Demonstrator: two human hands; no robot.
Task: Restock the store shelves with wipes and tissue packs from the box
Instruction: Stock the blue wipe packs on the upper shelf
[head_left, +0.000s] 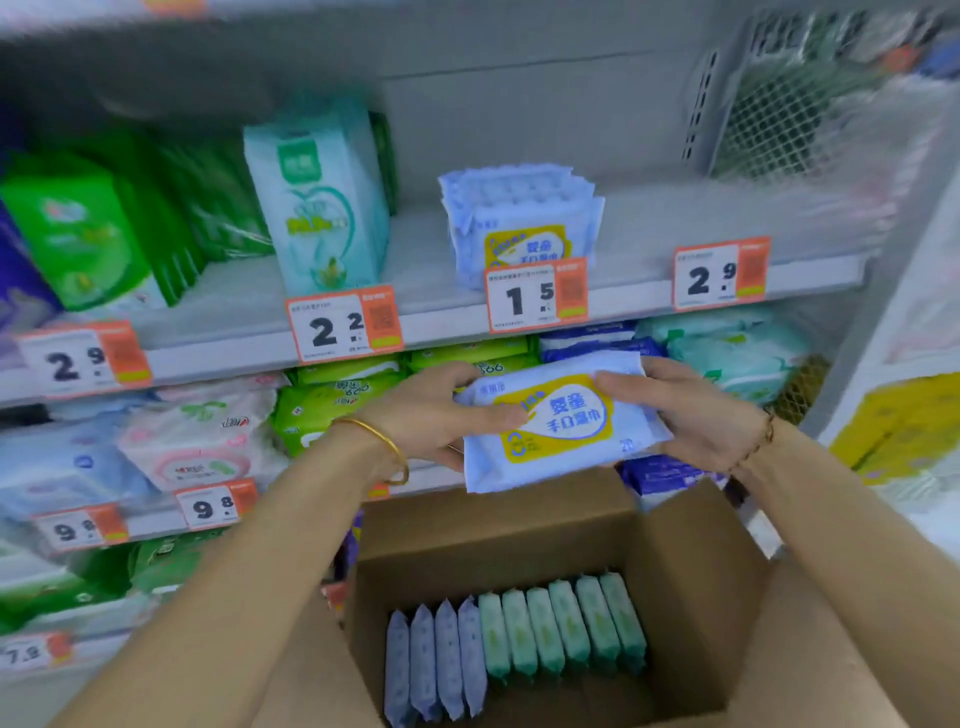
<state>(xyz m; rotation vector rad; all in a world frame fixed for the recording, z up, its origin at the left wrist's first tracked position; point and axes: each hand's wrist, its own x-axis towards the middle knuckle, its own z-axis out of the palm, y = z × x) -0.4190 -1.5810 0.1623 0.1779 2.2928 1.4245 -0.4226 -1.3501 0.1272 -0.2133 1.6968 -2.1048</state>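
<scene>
While we hold the wipes pack up before the shelves, its long axis runs from left to right, the right end tipped a little higher than the left, and its printed yellow-and-white face is turned toward us with the lettering upright. It hangs in the air above the open cardboard box, just below the price tag marked 1.5. Our left grip is clamped on the pack's left end: the thumb lies flat across the printed front, and the fingers curl round behind and under the edge. Our right grip is clamped on the right end, thumb over the upper front corner, fingers tucked behind. A gold bangle sits on the left wrist and a beaded bracelet on the right. On the shelf above that tag stands a stack of matching blue packs, faces forward. Down in the box a row stands on edge, 4 pale blue packs at the left touching 6 green packs at the right.
</scene>
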